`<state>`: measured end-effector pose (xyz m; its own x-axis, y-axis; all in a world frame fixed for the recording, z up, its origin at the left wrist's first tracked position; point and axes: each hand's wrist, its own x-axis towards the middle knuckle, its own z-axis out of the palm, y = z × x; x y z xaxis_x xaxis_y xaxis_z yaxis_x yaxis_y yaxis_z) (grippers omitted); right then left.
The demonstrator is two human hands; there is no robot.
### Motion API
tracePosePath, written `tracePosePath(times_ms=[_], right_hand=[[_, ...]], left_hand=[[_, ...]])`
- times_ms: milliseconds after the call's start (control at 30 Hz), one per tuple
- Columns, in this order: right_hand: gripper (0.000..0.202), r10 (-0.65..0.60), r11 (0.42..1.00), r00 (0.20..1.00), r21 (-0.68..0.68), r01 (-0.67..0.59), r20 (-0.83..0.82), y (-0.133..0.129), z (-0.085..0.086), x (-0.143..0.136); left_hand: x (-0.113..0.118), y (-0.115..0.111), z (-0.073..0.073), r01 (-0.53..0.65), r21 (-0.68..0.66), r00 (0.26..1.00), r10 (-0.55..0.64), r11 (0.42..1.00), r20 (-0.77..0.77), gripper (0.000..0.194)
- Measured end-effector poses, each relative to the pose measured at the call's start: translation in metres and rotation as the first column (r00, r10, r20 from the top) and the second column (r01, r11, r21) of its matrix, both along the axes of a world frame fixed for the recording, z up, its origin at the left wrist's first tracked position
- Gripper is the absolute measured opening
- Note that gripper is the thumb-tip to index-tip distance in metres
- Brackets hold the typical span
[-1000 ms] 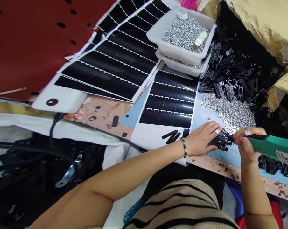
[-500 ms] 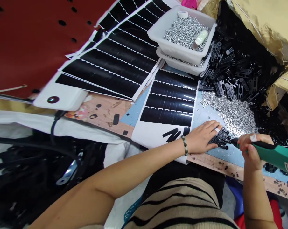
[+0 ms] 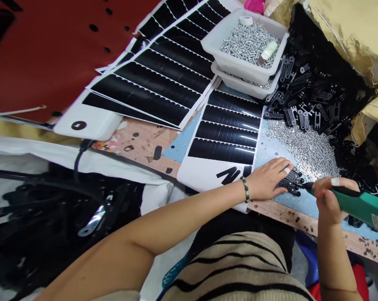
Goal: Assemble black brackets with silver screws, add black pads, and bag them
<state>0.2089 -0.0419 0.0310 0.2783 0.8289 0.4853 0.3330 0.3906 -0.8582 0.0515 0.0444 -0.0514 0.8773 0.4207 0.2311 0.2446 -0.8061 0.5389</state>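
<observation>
My left hand [image 3: 268, 179] lies palm down with its fingers over a group of black perforated parts [image 3: 291, 183] near the table's front edge. Several of those parts stick out to its right, side by side. A green electric screwdriver [image 3: 361, 205] is wrapped in my right hand [image 3: 331, 198], its dark tip touching or very close to the right end of the parts. White tape is around a finger of each hand. Small silver screws and nuts [image 3: 314, 150] are heaped just behind the parts.
Two stacked white tubs [image 3: 239, 54] hold screws at the back. Loose black pieces [image 3: 310, 96] pile up behind the screws, beside torn yellow sacking [image 3: 358, 29]. Black sticker sheets [image 3: 226, 138] lie left of my hand. A white device [image 3: 91, 125] sits at the far left edge.
The view has shifted slightly, so the table things appear a little further right. Both hands and the screwdriver hold almost the same places at the black parts.
</observation>
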Motion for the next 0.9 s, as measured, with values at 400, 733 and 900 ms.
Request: tracePosePath(times_ms=[400,733,900], right_hand=[[0.009,0.135,0.99,0.987,0.048,-0.131,-0.09,-0.004,-0.003,-0.012],[0.012,0.108,0.993,0.993,-0.045,-0.111,-0.053,-0.007,0.007,-0.012],[0.009,0.208,0.978,0.977,0.0,-0.208,-0.037,-0.002,0.003,-0.014]], left_hand=[[0.0,-0.001,-0.001,-0.007,-0.009,1.0,0.007,1.0,0.025,0.069],[-0.001,-0.001,0.0,-0.01,-0.021,1.0,0.01,1.0,0.017,0.069],[0.0,-0.002,0.0,-0.014,-0.02,1.0,0.014,1.0,0.02,0.068]])
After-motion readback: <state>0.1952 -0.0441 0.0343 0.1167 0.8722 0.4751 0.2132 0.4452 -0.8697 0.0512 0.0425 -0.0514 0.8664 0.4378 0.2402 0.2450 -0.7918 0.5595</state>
